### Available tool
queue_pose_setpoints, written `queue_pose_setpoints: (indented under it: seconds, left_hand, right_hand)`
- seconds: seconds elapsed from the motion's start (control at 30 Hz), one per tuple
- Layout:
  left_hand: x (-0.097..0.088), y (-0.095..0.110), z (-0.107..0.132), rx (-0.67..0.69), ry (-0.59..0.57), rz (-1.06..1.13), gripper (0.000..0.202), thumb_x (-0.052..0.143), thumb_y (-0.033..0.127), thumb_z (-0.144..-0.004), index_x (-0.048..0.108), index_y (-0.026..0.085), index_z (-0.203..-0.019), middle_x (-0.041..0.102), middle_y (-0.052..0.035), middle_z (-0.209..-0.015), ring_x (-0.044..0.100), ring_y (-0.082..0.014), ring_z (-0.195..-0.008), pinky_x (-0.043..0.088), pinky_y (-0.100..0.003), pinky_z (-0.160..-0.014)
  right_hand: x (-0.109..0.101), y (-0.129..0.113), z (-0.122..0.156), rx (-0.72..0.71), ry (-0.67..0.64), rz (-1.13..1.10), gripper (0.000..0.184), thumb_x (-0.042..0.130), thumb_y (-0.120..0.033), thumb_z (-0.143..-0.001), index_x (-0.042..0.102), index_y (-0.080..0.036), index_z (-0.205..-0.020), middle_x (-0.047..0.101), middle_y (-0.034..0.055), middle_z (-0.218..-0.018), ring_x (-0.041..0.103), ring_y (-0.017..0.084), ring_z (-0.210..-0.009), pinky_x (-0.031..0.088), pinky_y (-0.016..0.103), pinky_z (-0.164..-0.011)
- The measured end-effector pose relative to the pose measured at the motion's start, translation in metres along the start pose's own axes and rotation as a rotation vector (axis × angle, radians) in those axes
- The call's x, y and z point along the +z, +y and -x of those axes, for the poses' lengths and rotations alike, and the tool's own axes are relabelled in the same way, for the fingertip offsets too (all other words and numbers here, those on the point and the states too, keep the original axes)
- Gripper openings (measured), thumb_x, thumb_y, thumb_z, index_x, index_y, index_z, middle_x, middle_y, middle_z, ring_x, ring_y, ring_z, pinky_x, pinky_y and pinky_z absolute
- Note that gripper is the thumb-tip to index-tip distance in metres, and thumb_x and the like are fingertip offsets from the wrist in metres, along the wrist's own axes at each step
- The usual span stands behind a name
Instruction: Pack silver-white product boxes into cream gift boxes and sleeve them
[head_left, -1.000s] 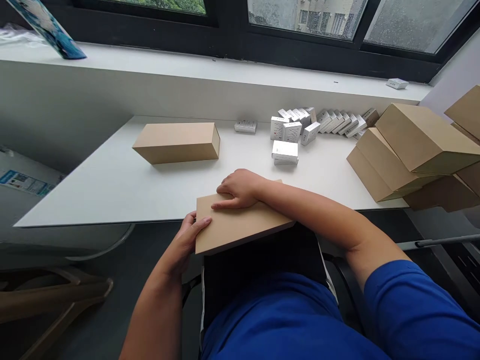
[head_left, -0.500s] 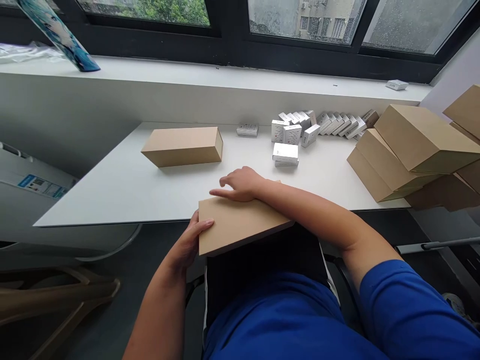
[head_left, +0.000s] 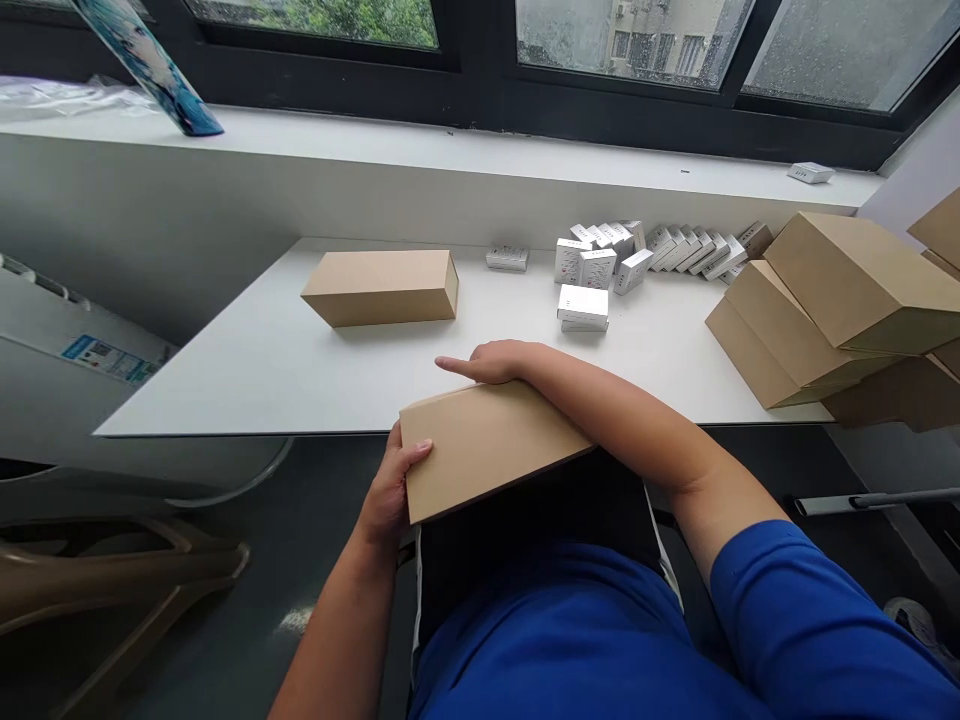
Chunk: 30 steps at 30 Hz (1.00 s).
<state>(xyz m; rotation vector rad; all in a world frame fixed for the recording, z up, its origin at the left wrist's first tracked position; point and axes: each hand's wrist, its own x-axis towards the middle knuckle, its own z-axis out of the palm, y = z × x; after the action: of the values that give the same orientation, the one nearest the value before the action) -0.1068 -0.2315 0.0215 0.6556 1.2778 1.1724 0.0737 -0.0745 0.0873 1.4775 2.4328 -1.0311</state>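
Observation:
A flat brown cardboard box rests tilted against my body at the near edge of the white table. My left hand grips its left end, thumb on top and fingers underneath. My right hand lies at the box's far edge with fingers stretched out flat toward the left, forearm across the box top. It holds nothing. A closed brown box lies farther back on the table.
Several small white boxes cluster at the back of the table, one pair stacked. Brown cartons pile up at the right edge. A windowsill runs behind. A wooden chair stands lower left.
My right hand slid off the box top to its far edge and its fingers stretched out. The box shifted slightly nearer to me. My left hand kept its grip.

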Motion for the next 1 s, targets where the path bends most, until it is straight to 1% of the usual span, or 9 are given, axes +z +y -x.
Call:
queue_pose_setpoints:
  seconds: [0.07, 0.17, 0.27, 0.4, 0.53, 0.67, 0.87, 0.93, 1.0]
  left_hand:
    - [0.000, -0.001, 0.001, 0.025, 0.013, 0.002, 0.076, 0.090, 0.052, -0.054, 0.066, 0.025, -0.120, 0.072, -0.0040, -0.114, 0.070, -0.0294, -0.104, 0.061, -0.031, -0.072]
    - [-0.002, -0.003, 0.001, 0.094, 0.030, 0.014, 0.075, 0.091, 0.056, -0.057, 0.065, 0.025, -0.121, 0.072, -0.0048, -0.120, 0.070, -0.0314, -0.110, 0.062, -0.034, -0.079]
    - [0.000, 0.000, 0.000, 0.191, 0.037, 0.026, 0.073, 0.092, 0.055, -0.060, 0.064, 0.026, -0.121, 0.073, -0.0044, -0.123, 0.071, -0.0319, -0.114, 0.063, -0.037, -0.087]
    - [0.010, 0.008, -0.001, 0.277, 0.042, 0.042, 0.070, 0.092, 0.056, -0.061, 0.063, 0.025, -0.117, 0.074, -0.0048, -0.119, 0.073, -0.0320, -0.111, 0.063, -0.042, -0.094]
    - [0.016, 0.013, -0.004, 0.280, 0.047, 0.054, 0.068, 0.092, 0.057, -0.062, 0.063, 0.025, -0.114, 0.075, -0.0045, -0.118, 0.072, -0.0327, -0.116, 0.062, -0.042, -0.100]
    - [0.009, 0.010, -0.011, 0.265, 0.015, 0.034, 0.063, 0.087, 0.058, -0.071, 0.065, 0.024, -0.120, 0.074, -0.0049, -0.128, 0.069, -0.0337, -0.129, 0.062, -0.041, -0.105]
    - [-0.006, 0.013, -0.023, 0.141, -0.034, -0.030, 0.097, 0.077, 0.086, -0.072, 0.064, 0.019, -0.141, 0.074, -0.0166, -0.136, 0.069, -0.0420, -0.131, 0.068, -0.047, -0.094]
    - [-0.012, 0.016, -0.024, 0.169, -0.073, -0.070, 0.108, 0.067, 0.097, -0.073, 0.056, 0.023, -0.152, 0.069, -0.0165, -0.146, 0.068, -0.0411, -0.132, 0.069, -0.046, -0.090]
    - [-0.021, 0.016, -0.024, 0.179, -0.104, -0.141, 0.108, 0.053, 0.101, -0.080, 0.046, 0.030, -0.160, 0.062, -0.0147, -0.154, 0.069, -0.0378, -0.129, 0.069, -0.044, -0.084]
  right_hand:
    - [-0.004, -0.003, 0.003, -0.033, 0.018, 0.046, 0.081, 0.040, -0.091, -0.097, 0.075, -0.018, -0.091, 0.079, 0.0145, -0.126, 0.073, 0.032, -0.110, 0.052, 0.041, -0.088]
    - [-0.014, -0.010, 0.012, -0.118, 0.209, 0.175, 0.073, 0.048, -0.087, -0.097, 0.069, -0.019, -0.082, 0.080, 0.0104, -0.102, 0.070, 0.026, -0.092, 0.043, 0.035, -0.075]
    - [-0.025, -0.018, 0.027, -0.200, 0.437, 0.306, 0.071, 0.045, -0.081, -0.103, 0.067, -0.019, -0.078, 0.076, 0.0082, -0.090, 0.064, 0.022, -0.084, 0.033, 0.033, -0.070]
    - [-0.033, -0.024, 0.040, -0.220, 0.611, 0.383, 0.071, 0.037, -0.071, -0.111, 0.070, -0.016, -0.078, 0.073, 0.0079, -0.086, 0.060, 0.018, -0.081, 0.028, 0.032, -0.071]
    - [-0.037, -0.027, 0.038, -0.197, 0.632, 0.381, 0.074, 0.031, -0.066, -0.114, 0.075, -0.015, -0.085, 0.073, 0.0089, -0.089, 0.061, 0.019, -0.085, 0.030, 0.032, -0.074]
    - [-0.040, -0.033, 0.031, -0.216, 0.623, 0.409, 0.079, 0.023, -0.068, -0.114, 0.077, -0.015, -0.091, 0.074, 0.0104, -0.093, 0.064, 0.021, -0.088, 0.035, 0.033, -0.078]
    - [-0.055, -0.053, 0.034, -0.265, 0.730, 0.452, 0.080, 0.015, -0.065, -0.116, 0.076, -0.016, -0.099, 0.072, 0.0105, -0.098, 0.067, 0.023, -0.094, 0.042, 0.034, -0.086]
    - [-0.061, -0.063, 0.044, -0.272, 0.801, 0.480, 0.076, 0.014, -0.060, -0.117, 0.074, -0.016, -0.103, 0.071, 0.0094, -0.098, 0.068, 0.022, -0.096, 0.044, 0.034, -0.090]
    - [-0.066, -0.072, 0.057, -0.272, 0.879, 0.522, 0.071, 0.015, -0.058, -0.118, 0.072, -0.017, -0.107, 0.069, 0.0069, -0.097, 0.069, 0.021, -0.098, 0.045, 0.032, -0.092]
